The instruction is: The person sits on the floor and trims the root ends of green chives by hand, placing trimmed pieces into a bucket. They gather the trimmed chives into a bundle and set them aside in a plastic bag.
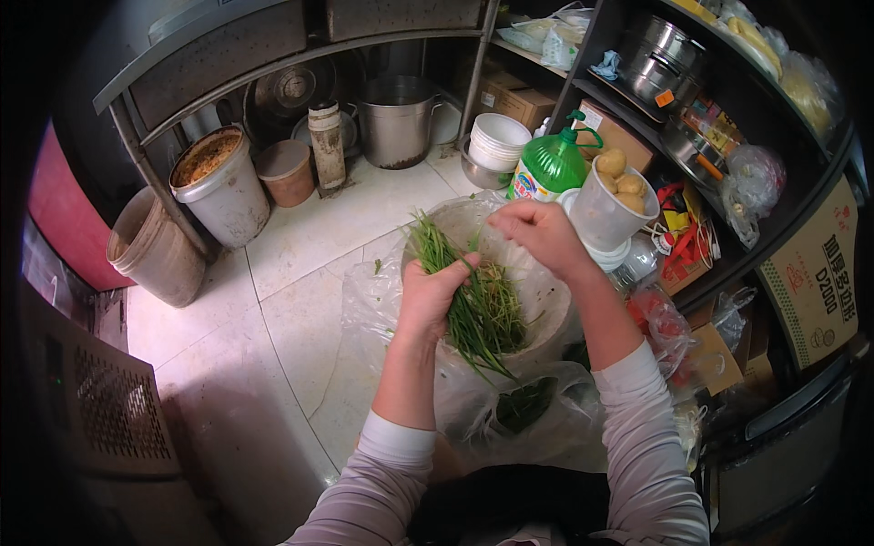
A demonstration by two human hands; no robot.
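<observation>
My left hand [433, 293] is closed around a bunch of long green stalks [471, 321], which look like garlic chives, with their paler ends pointing up and away. The bunch lies over a bin lined with clear plastic [550, 314]. Inside the bin is a heap of loose green and yellowish trimmings [502, 293]. My right hand [526, 228] is raised over the bin's far right rim, with thumb and fingertips together; whether something small is between them cannot be told. Close to me, an open clear plastic bag [471, 416] holds more dark green leaves [524, 404].
A tub of potatoes [614, 205], a green plastic jug [550, 160] and stacked white tubs [498, 143] stand beyond my right hand. Dark shelves [689, 157] line the right. Buckets [225, 198] and a steel stockpot [396, 126] are under the metal table [382, 37]. A perforated cabinet [116, 409] is at left.
</observation>
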